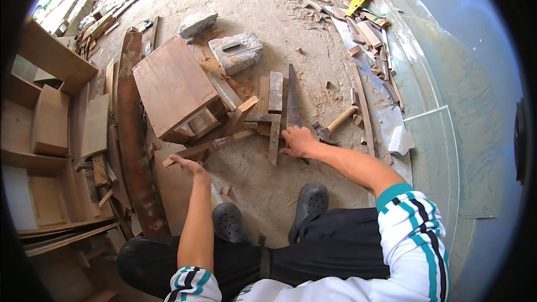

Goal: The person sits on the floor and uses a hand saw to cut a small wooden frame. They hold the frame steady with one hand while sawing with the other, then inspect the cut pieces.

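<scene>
My left hand (192,168) grips the near left end of a long wooden strip (232,137), which slants up to the right, its far end close to some short wood pieces. My right hand (301,142) closes over the handle end of a handsaw (293,98); its dark blade points away from me, and the hand hides most of the handle. Just right of the blade lies a hammer (340,119) with a wooden handle. Between my hands, a small wooden block (275,92) and a narrow upright-looking wood piece (274,142) lie across a dark crosspiece.
A wooden box (176,84) stands at the left, with concrete blocks (238,53) beyond it. Wooden cabinets (50,117) and a long brown board (131,134) line the left side. Glass sheets (430,151) lean at the right, near wood scraps (369,36).
</scene>
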Available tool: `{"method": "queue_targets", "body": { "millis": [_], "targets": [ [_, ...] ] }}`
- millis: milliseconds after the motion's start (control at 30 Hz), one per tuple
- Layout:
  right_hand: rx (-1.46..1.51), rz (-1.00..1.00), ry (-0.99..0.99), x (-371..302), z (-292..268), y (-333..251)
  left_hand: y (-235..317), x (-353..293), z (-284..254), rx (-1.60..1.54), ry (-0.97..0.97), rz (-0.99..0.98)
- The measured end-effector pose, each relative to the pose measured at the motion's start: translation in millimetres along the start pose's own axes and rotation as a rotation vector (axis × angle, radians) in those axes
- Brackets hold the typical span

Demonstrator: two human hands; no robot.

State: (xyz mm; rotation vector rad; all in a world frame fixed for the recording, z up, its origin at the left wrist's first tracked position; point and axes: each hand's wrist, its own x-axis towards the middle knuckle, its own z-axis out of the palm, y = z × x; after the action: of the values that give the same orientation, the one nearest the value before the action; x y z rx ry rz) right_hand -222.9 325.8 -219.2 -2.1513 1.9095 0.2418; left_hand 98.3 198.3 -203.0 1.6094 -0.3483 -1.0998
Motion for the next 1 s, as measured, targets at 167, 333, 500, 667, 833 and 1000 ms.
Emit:
{"method": "queue_targets", "body": {
  "millis": [167,333,500,667,833,1000],
  "targets": [
    [-0.045,0.126,0.057,-9.9,11.2,-29.0,-41.9,-25.6,11.9,0.361,-0.098,0.038],
    [0.085,0.35,-0.084,-18.3,23.5,-44.1,-50.5,-35.0,28.8,0.582,0.005,0.05],
    [0.147,0.447,-0.038,-29.1,22.4,-41.1,-41.7,-43.1,42.1,0.498,0.106,-0.049],
    [0.021,0.522,0.047,-43.6,11.3,3.8,-33.6,-36.8,47.9,0.479,0.131,-0.126],
    [0.02,0.937,0.102,-35.1,-0.6,35.4,-25.3,-38.0,45.6,0.522,0.119,-0.145],
    [0.076,0.908,0.301,-29.8,19.6,31.1,-50.0,-22.4,42.6,0.57,0.119,-0.007]
  ]
}}
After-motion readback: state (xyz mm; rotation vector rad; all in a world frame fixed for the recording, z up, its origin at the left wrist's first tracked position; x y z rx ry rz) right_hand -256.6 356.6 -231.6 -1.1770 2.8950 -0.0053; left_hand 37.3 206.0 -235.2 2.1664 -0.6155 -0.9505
